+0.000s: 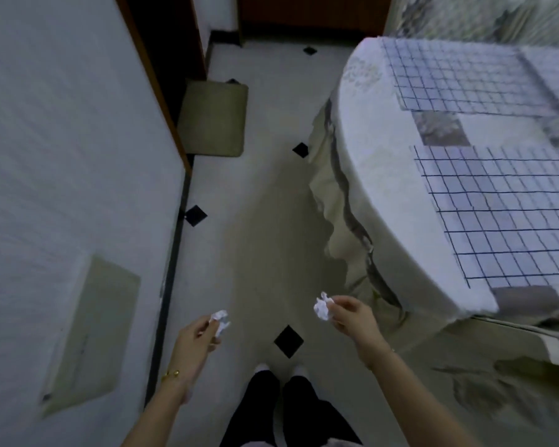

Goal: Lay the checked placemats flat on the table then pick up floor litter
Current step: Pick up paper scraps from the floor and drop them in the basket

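My left hand [197, 333] pinches a crumpled white paper ball [220, 320] over the floor near the wall. My right hand [349, 316] pinches a second crumpled white paper ball [321, 308] beside the table's hanging cloth. Two checked placemats lie flat on the table at right: a near placemat [504, 214] and a far placemat [452, 75]. A third checked placemat [555, 69] shows at the far right edge.
The round table [378, 175] with a white cloth hanging to the floor fills the right. A white wall [71, 156] runs along the left. A greenish doormat [213, 117] lies by a dark doorway ahead. The pale floor has black diamond tiles [288, 341]. My feet stand below.
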Action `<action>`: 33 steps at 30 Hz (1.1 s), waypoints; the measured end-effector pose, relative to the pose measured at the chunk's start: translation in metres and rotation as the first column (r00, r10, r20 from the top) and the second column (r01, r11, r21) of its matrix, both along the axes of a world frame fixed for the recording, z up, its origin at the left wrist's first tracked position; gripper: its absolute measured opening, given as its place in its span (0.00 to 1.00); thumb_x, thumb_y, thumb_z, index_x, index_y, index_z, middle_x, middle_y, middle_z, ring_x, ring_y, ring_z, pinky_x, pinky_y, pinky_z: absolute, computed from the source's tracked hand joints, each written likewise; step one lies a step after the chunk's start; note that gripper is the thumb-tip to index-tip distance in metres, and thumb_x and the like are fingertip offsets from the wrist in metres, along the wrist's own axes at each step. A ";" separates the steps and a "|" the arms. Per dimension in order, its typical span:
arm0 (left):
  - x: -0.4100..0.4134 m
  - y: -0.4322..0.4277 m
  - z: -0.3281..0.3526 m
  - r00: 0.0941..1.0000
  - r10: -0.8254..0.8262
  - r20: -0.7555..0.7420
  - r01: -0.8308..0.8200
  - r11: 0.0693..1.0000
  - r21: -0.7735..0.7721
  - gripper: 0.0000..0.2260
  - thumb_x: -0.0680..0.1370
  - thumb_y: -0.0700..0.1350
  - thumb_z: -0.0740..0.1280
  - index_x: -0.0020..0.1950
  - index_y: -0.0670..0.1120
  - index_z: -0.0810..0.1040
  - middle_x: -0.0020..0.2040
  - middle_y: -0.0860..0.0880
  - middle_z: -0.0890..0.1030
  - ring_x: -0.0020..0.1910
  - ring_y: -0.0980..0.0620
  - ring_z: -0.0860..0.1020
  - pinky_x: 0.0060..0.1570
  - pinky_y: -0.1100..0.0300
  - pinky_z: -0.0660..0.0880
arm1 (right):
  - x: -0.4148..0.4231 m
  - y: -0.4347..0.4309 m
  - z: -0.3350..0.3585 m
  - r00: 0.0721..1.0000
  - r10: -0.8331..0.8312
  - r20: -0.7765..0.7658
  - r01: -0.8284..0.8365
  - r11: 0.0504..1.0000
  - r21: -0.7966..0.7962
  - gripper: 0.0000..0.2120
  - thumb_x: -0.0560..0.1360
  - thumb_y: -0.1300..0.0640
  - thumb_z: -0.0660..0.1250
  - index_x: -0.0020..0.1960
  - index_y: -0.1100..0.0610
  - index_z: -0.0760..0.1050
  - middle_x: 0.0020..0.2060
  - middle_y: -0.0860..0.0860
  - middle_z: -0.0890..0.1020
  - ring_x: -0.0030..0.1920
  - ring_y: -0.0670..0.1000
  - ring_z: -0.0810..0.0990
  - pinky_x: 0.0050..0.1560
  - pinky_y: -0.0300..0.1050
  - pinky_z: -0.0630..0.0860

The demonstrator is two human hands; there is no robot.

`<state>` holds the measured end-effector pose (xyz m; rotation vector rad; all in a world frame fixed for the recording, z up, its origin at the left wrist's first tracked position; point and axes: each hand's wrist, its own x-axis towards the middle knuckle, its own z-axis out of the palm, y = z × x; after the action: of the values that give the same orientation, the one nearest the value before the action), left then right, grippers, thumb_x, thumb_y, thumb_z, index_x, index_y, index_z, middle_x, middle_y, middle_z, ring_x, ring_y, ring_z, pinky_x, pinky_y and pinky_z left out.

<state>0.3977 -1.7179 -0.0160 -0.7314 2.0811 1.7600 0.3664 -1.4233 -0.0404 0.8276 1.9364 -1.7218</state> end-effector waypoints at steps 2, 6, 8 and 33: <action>0.006 -0.006 0.016 0.999 0.026 -0.034 -0.025 1.000 0.001 0.10 0.79 0.42 0.62 0.45 0.55 0.80 0.42 0.47 0.81 0.39 0.52 0.76 0.41 0.61 0.73 | 0.006 -0.003 0.015 1.000 -0.019 -0.006 0.019 0.999 -0.037 0.07 0.81 0.62 0.69 0.51 0.66 0.84 0.41 0.61 0.84 0.43 0.53 0.76 0.36 0.35 0.75; 0.025 -0.023 0.030 0.990 0.135 -0.044 -0.134 0.991 0.006 0.06 0.77 0.47 0.65 0.47 0.49 0.82 0.43 0.48 0.81 0.40 0.52 0.78 0.40 0.62 0.73 | 0.015 0.000 0.028 1.000 -0.003 0.017 0.004 0.998 -0.070 0.07 0.82 0.62 0.68 0.46 0.60 0.83 0.25 0.45 0.82 0.31 0.48 0.75 0.34 0.38 0.73; 0.038 -0.033 0.033 0.972 0.232 -0.038 -0.232 0.973 -0.001 0.06 0.76 0.49 0.67 0.45 0.48 0.82 0.42 0.49 0.81 0.40 0.51 0.78 0.40 0.62 0.73 | 0.008 -0.001 0.030 1.000 0.006 0.008 -0.006 0.994 -0.105 0.06 0.81 0.64 0.68 0.49 0.61 0.84 0.29 0.47 0.87 0.39 0.53 0.80 0.40 0.41 0.77; 0.341 0.222 0.038 -0.348 0.933 0.096 -0.937 -0.344 -0.055 0.08 0.78 0.48 0.63 0.48 0.47 0.80 0.46 0.43 0.81 0.43 0.47 0.78 0.45 0.55 0.73 | 0.068 -0.156 0.039 -0.084 0.980 0.182 -0.994 -0.069 -0.087 0.05 0.80 0.65 0.70 0.55 0.66 0.79 0.40 0.57 0.81 0.37 0.53 0.77 0.38 0.40 0.72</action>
<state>0.7384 -1.4957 0.0222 -3.2342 0.7688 2.0437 0.4341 -1.5791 -0.0011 -0.5481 1.5713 -0.4812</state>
